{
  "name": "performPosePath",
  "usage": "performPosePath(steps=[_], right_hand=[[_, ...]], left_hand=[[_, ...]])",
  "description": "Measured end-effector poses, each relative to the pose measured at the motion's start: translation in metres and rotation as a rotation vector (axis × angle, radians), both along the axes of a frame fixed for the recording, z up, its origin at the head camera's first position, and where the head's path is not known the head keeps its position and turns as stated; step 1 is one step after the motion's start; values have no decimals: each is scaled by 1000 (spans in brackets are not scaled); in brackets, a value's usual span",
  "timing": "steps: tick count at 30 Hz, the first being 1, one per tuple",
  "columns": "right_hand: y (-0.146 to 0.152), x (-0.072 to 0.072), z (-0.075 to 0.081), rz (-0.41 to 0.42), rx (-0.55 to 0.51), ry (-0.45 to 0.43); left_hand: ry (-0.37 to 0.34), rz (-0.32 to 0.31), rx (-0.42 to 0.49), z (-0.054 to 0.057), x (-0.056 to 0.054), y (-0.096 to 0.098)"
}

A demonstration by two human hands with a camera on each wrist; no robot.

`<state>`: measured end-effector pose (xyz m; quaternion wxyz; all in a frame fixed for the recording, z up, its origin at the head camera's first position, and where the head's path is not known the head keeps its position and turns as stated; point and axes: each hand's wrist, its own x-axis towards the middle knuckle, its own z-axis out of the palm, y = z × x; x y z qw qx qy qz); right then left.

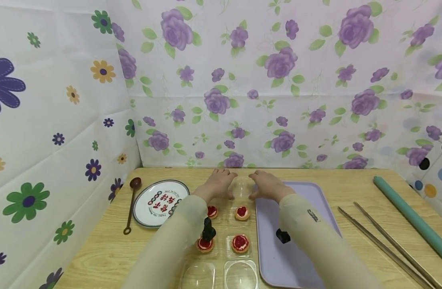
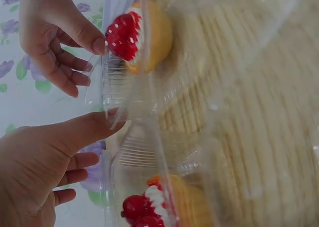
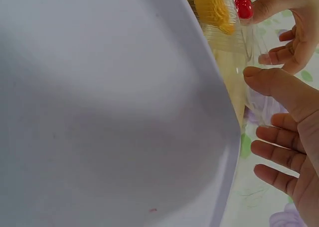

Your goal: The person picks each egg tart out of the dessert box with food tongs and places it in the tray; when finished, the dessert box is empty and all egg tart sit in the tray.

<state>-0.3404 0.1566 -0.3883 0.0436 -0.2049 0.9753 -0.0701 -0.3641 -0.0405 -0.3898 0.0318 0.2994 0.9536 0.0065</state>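
Note:
At the back of the table, my left hand (image 1: 219, 184) and right hand (image 1: 268, 185) hold opposite sides of a clear plastic lid (image 1: 243, 186). In the right wrist view, the right thumb touches one edge, with the index fingertip by another. The left thumb overlaps the lid's edge in the left wrist view. Attached clear boxes hold red-topped tarts: one (image 1: 242, 212) just before the lid, another (image 1: 240, 243) nearer, and two on the left, a back one (image 1: 212, 212) and a front one (image 1: 205, 244), partly hidden by the left arm and its black mount.
Open clear lids (image 1: 241, 275) lie at the front. A lilac tray (image 1: 275, 257) sits beside the boxes under the right arm. Metal tongs (image 1: 383, 241) and a teal roll (image 1: 412, 216) lie right; a printed plate (image 1: 152, 218) and brown ladle (image 1: 130, 204) lie left.

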Motion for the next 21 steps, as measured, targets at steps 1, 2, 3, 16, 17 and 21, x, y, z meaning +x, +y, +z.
performPosePath(steps=[1,2,3,16,17,21], right_hand=[[0,0,-1,-1,-4,-9],[0,0,-1,-5,-8,-18],[0,0,-2,-8,-11,-26],[0,1,-4,-39,-17,-85],[0,1,-4,-39,-16,-87],[-1,2,-3,-33,-22,-83]], left_hand=[[-1,-5,-8,0,0,0],[-4,-9,-15,-1,0,0],[-2,-13,-22,-1,0,1],[-17,-10,-31,2,-1,0],[-14,-10,-27,3,0,-1],[-5,-6,-11,7,1,-2]])
